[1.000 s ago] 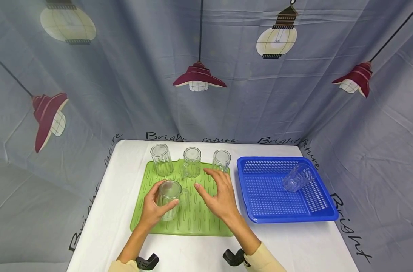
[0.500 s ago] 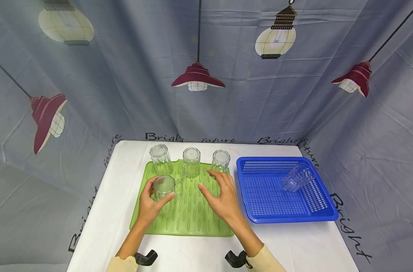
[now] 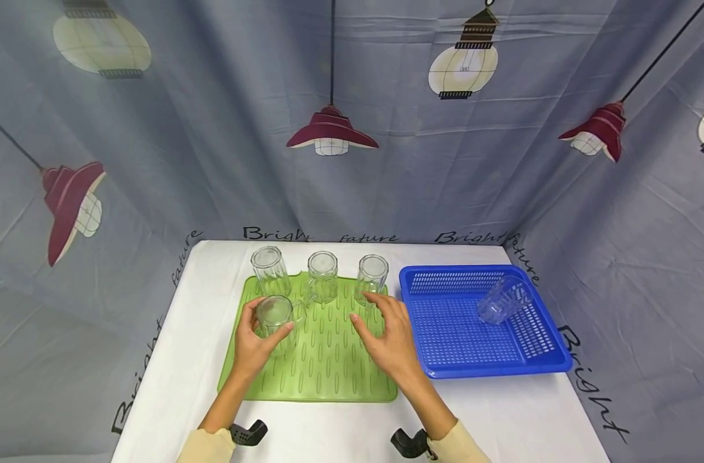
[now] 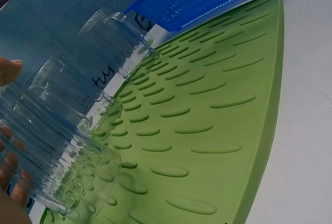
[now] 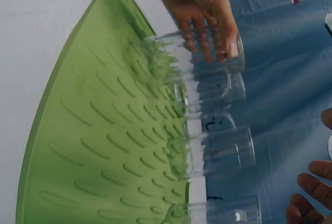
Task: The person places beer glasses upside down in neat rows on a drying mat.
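Note:
My left hand (image 3: 255, 341) holds a clear glass mug (image 3: 275, 312) upside down at the left side of the green ribbed mat (image 3: 329, 366). Its thumb lies on the near side of the glass, and the handle points right. In the left wrist view, the rim of the held mug (image 4: 93, 187) is low at the mat; whether it touches cannot be told. Over the mat's right side my right hand (image 3: 391, 335) hovers with fingers spread and nothing in them. Just beyond its fingertips stands an upturned glass (image 3: 373, 269).
Two more upturned glass vessels stand along the mat's back edge: a mug (image 3: 323, 273) in the middle and a tall glass (image 3: 269, 267) at left. A blue plastic basket (image 3: 497, 371) sits right of the mat, with one clear glass (image 3: 499, 303) lying inside.
My left hand has carried the mug leftward and a little farther back over the mat. The right hand has drifted slightly right, still holding nothing.

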Tool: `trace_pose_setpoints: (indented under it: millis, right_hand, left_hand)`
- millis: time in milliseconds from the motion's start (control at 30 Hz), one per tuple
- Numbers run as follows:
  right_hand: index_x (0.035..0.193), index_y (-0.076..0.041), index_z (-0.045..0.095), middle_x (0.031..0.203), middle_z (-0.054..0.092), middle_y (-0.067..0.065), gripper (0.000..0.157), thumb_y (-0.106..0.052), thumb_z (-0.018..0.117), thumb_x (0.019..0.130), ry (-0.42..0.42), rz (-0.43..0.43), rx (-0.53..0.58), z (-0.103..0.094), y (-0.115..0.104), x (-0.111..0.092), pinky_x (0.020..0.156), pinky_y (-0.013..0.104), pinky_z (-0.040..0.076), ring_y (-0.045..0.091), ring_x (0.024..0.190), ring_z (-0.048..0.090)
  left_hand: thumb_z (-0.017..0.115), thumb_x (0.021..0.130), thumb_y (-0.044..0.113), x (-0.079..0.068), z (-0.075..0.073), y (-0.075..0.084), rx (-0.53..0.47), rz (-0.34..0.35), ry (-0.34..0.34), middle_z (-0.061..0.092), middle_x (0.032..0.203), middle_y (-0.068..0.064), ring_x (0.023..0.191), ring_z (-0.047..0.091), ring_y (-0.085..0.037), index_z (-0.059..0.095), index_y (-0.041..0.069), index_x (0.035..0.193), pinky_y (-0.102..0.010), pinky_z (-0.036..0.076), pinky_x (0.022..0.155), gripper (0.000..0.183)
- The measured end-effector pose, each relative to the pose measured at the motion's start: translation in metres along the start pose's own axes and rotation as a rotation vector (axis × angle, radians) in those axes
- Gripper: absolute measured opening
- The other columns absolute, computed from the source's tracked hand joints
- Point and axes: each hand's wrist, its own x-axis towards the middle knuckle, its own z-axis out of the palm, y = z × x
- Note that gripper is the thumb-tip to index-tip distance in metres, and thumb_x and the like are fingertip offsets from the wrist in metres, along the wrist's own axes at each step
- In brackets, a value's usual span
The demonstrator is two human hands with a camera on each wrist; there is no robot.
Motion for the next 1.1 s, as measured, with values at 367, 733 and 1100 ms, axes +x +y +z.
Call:
trace_pose_setpoints:
  millis: [367,733,1100]
  right_hand:
    - [0.139,-0.013,0.07,0.134,0.072,0.009,0.05,-0.029,0.083,0.094,0.024,0.048,-0.024,-0.014,0.023,-0.006,0.102,0.049,0.051,0.029,0.12,0.06]
    - [0.135,-0.008,0.072,0.131,0.074,0.014,0.046,-0.023,0.083,0.093,0.118,0.08,-0.094,-0.048,0.065,-0.015,0.1,0.049,0.048,0.035,0.118,0.06]
    - [0.138,-0.005,0.07,0.134,0.07,0.02,0.044,-0.024,0.078,0.098,0.175,0.16,-0.152,-0.091,0.101,-0.02,0.097,0.047,0.042,0.036,0.12,0.056]
  left_hand:
    - [0.095,0.081,0.013,0.003,0.006,-0.004,0.011,-0.004,0.063,0.058,0.147,-0.012,0.133,0.056,-0.019,0.047,0.01,0.151,-0.06,0.038,0.128,0.086]
    - [0.098,0.079,0.013,0.003,0.015,-0.009,0.015,0.022,0.134,0.054,0.149,-0.017,0.136,0.055,-0.032,0.042,0.004,0.151,-0.061,0.041,0.124,0.091]
    - [0.1,0.074,0.01,0.006,0.026,-0.012,-0.015,0.044,0.197,0.053,0.149,-0.019,0.141,0.055,-0.041,0.044,0.003,0.148,-0.066,0.036,0.129,0.093]
